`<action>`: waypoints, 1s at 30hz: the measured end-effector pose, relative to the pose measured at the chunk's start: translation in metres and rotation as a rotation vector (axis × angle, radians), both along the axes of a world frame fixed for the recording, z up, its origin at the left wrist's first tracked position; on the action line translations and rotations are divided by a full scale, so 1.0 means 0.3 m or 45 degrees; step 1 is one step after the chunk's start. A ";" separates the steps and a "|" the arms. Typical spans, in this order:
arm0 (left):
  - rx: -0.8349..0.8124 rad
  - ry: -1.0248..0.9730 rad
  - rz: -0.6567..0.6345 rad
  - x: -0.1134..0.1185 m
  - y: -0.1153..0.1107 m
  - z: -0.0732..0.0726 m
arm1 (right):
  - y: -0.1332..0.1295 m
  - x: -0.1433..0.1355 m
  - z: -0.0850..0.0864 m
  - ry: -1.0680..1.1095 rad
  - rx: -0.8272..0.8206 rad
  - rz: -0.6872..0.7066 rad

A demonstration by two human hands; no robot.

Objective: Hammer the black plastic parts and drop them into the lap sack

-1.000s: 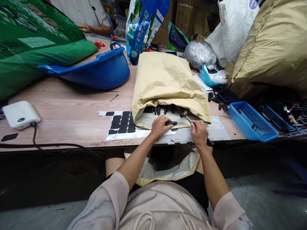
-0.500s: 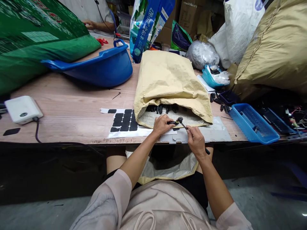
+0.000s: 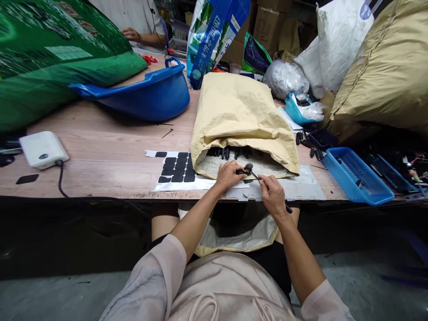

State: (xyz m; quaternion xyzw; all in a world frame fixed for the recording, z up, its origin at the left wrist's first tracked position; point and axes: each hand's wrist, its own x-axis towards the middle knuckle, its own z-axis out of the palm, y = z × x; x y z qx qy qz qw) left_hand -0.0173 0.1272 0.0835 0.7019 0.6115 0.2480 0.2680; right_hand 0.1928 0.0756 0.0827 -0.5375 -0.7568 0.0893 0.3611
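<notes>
At the mouth of a yellow woven sack, my left hand is closed on a small black part with a bit of yellow on it. My right hand grips a ratchet wrench with a metal shaft. Its round dark head meets the black part, and its black handle end sticks out below my palm. Several black pieces lie inside the sack just beyond my fingers. A second sack hangs open in my lap, its inside dark.
Left of the sack lie a sheet of black stickers, a blue basin and a white box with a cable. On the right is a blue basket. A green sack and another person's hand are at the back left.
The whole view has shifted slightly to the right. Both hands keep their grips at the sack's mouth, with the wrench head still against the black part.
</notes>
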 end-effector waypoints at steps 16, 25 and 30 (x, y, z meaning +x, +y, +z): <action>0.060 0.041 -0.008 0.002 -0.012 -0.002 | 0.194 0.165 -0.076 -0.408 0.099 -0.207; 0.139 -0.366 -0.335 -0.007 -0.163 0.058 | 0.185 0.149 -0.068 -0.379 0.060 -0.236; -0.211 -0.437 -0.867 0.030 -0.351 -0.011 | 0.184 0.150 -0.070 -0.367 0.047 -0.239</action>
